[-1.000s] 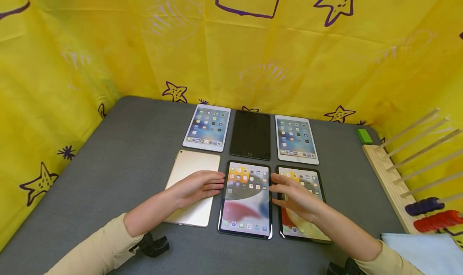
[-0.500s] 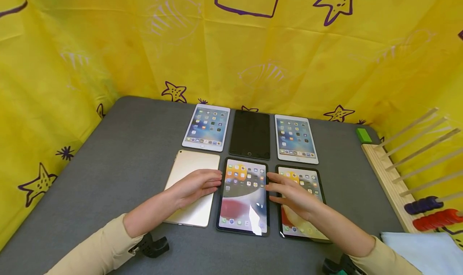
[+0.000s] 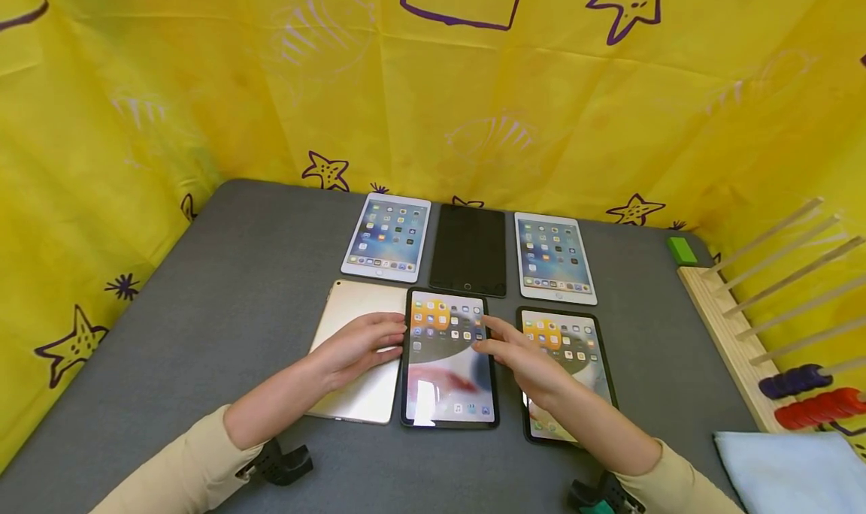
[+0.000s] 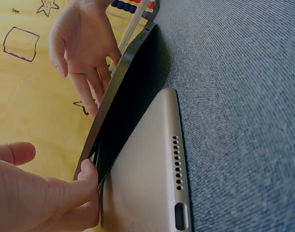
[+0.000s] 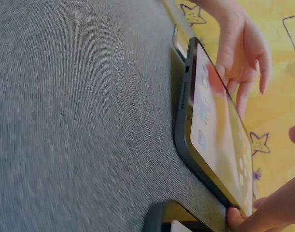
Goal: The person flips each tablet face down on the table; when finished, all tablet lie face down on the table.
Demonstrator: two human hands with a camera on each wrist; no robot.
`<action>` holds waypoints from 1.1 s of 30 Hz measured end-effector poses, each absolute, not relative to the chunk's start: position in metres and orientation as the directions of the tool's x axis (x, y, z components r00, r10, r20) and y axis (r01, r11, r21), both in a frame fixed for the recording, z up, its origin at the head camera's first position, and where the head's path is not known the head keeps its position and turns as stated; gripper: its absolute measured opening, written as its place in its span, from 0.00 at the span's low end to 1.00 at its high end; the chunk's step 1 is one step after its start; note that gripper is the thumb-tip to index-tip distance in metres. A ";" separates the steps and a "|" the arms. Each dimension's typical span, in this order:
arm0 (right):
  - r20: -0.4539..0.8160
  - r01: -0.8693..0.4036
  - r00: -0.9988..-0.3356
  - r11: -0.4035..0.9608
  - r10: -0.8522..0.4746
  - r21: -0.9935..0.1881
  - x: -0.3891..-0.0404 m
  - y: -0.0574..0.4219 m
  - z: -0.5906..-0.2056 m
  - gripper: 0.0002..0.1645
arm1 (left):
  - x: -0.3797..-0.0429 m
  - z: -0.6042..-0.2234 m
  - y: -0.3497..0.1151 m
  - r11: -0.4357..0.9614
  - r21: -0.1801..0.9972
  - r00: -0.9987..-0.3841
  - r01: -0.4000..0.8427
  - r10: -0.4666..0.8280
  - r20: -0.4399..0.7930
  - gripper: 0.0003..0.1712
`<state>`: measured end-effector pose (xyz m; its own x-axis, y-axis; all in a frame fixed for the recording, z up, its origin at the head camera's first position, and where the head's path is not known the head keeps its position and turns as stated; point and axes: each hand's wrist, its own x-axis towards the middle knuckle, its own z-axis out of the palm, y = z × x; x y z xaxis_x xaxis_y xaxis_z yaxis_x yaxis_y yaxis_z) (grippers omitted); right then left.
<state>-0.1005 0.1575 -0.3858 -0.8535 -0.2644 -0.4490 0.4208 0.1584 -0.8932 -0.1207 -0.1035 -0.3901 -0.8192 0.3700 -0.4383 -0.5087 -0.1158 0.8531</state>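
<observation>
Compared with one second ago, your middle tablet (image 3: 446, 371) has shifted toward 10 o'clock, and its 9 o'clock edge now passes over the gold tablet (image 3: 368, 394). Your right hand (image 3: 524, 356) has travelled with it, while your left hand (image 3: 361, 349) has remained almost at the same place. The gap toward the twin tablet (image 3: 571, 341) at 3 o'clock has become wider.

Your two hands hold the middle tablet from opposite edges, the left at 9 o'clock, the right at 3 o'clock. The fingers (image 4: 88, 171) of your left hand are bent at the edge and grasp it; the right fingers also grasp their edge, and two of them overlap the screen. The tablet is raised and tilted, with its dark underside visible from your left wrist. Whether it touches the gold tablet, you cannot tell.

Around it, on the grey counter (image 3: 250, 273), you have one white tablet (image 3: 387, 237) at 11 o'clock, a black tablet (image 3: 468, 249) at 12, and another white tablet (image 3: 556, 258) between 1 and 2. Farther away stand a wooden abacus (image 3: 734, 349) at 3 o'clock and a green block (image 3: 682, 251) at 2. A pale blue cloth (image 3: 794, 469) lies toward 4. Behind everything hangs a yellow curtain (image 3: 433, 86).
</observation>
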 end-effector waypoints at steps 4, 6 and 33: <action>-0.436 0.418 -0.862 0.124 -0.259 -0.900 -0.099 0.155 -0.388 0.40 | -0.121 -0.389 -0.103 -0.124 0.861 -0.832 -0.493 0.358 -0.424 0.30; -0.430 0.416 -0.864 0.110 -0.260 -0.903 -0.100 0.155 -0.389 0.39 | -0.122 -0.389 -0.103 -0.130 0.867 -0.840 -0.481 0.352 -0.413 0.28; -0.387 0.443 -0.857 -0.102 -0.340 -0.891 -0.097 0.135 -0.395 0.44 | -0.122 -0.371 -0.084 -0.120 0.949 -0.918 -0.290 0.315 -0.240 0.27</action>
<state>-0.0973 0.1345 -0.3951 -0.8572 -0.3402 -0.3868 0.4425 -0.1021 -0.8909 -0.1218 -0.0842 -0.3706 -0.9180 0.3155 -0.2403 -0.2899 -0.1201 0.9495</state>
